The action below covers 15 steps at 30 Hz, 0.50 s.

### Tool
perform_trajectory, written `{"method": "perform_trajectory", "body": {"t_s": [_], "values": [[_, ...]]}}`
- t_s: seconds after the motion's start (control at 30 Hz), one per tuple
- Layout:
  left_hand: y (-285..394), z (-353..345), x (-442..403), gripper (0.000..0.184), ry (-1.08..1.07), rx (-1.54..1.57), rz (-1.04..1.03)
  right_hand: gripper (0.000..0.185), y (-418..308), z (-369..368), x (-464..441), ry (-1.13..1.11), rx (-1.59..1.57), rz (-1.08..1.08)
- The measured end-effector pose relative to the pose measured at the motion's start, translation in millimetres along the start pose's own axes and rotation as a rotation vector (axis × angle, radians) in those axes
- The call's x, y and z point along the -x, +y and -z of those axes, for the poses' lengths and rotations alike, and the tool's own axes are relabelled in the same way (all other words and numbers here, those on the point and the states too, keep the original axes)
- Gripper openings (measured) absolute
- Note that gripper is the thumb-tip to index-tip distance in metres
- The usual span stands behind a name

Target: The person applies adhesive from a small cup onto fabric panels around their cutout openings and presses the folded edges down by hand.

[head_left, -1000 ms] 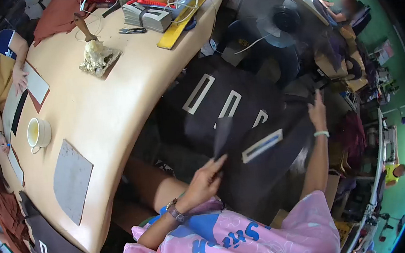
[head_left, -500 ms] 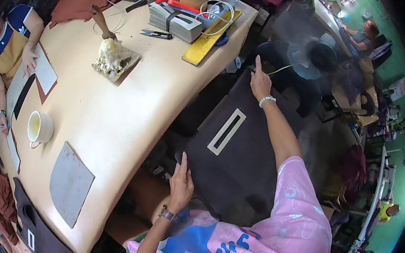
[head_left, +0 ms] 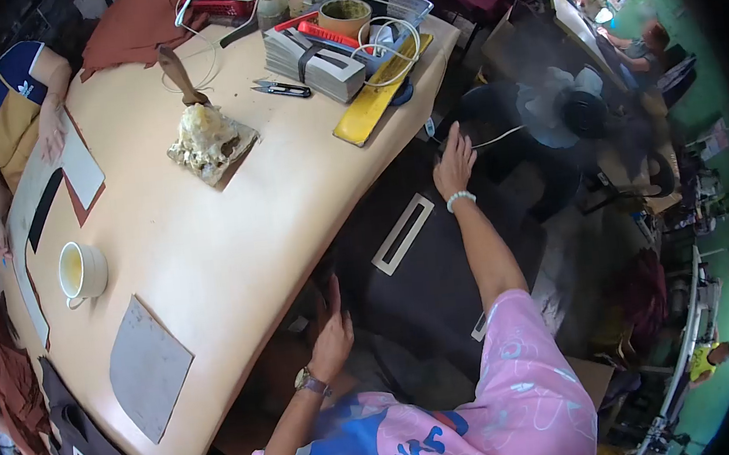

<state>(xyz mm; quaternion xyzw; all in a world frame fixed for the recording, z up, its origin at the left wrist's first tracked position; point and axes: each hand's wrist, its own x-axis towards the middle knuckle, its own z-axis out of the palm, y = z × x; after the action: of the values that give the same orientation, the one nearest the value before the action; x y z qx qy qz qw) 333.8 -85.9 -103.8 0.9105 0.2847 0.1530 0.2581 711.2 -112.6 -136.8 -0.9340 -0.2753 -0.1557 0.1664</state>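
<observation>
Dark fabric [head_left: 423, 283] lies beside the table, close to my body. A cream rectangular frame with a long slot [head_left: 403, 234] is on it. Part of a second pale frame [head_left: 479, 328] shows beside my right forearm. My right hand [head_left: 457, 166], with a beaded bracelet, rests at the fabric's far end, fingers stretched out. At the near left edge is my left hand [head_left: 331, 340], its fingers extended upward; whether its thumb lies under the cloth is hidden.
The table [head_left: 233, 231] holds a cup [head_left: 83, 272], a grey template [head_left: 148, 367], a glue-covered board [head_left: 209, 146] with a brush, thread snips [head_left: 283, 88] and a yellow strip [head_left: 379, 103]. A co-worker [head_left: 20, 111] handles templates at left. A fan [head_left: 577, 110] stands ahead.
My right hand has drawn back slightly and left, its fingers now less pointed. A second pale frame has come into view by my right forearm. The camera view has shifted a little.
</observation>
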Motion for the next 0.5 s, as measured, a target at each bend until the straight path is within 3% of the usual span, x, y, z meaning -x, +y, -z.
{"method": "perform_trajectory", "body": {"t_s": [0.07,0.13,0.2,0.3,0.37,0.5], "values": [[1.3,6.8,11.4,0.071,-0.002,0.040,0.053,0.077,-11.2,22.7,21.6,0.002,-0.105,-0.059],[6.9,24.5,24.4,0.069,-0.213,0.237,0.253,0.078,-19.4,46.3,44.1,0.056,-0.248,-0.031],[5.1,37.8,41.7,0.067,-0.214,0.366,0.268,0.078,-41.4,73.4,67.0,0.103,-0.389,0.037],[2.1,52.5,71.5,0.059,0.091,0.384,0.012,0.077,-99.6,111.5,104.4,0.117,-0.628,0.123],[4.9,81.8,80.3,0.055,0.165,0.270,-0.155,0.075,-149.1,137.9,124.6,0.104,-0.699,0.237],[5.3,143.2,98.4,0.044,0.396,0.045,-0.263,0.073,-246.2,166.7,164.0,0.044,-0.867,0.502]]}}
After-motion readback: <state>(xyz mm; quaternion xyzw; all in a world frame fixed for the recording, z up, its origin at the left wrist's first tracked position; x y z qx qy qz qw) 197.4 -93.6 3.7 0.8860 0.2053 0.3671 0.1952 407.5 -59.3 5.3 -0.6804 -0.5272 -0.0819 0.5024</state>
